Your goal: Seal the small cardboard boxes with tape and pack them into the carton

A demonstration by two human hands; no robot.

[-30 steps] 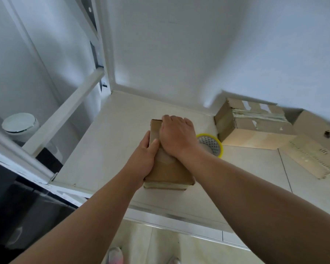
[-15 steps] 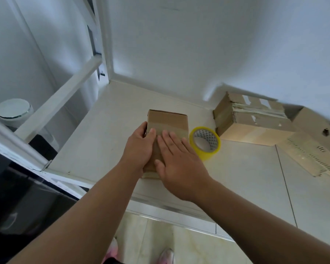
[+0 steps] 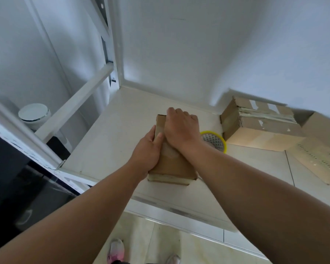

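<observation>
Now my left hand (image 3: pixel 147 151) holds the left side of the small box (image 3: pixel 171 166), thumb on top. My right hand (image 3: pixel 181 128) lies flat on its far end and presses down. The box sits on the desk (image 3: pixel 112 145), with the yellow tape roll (image 3: pixel 216 142) just beside it.

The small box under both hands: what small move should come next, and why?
Probably slide the right hand along the top of the small box toward its near edge, pressing the tape flat. That hand lies flat on the far end, the left hand holds the left side, and shiny tape shows nearer.
</observation>
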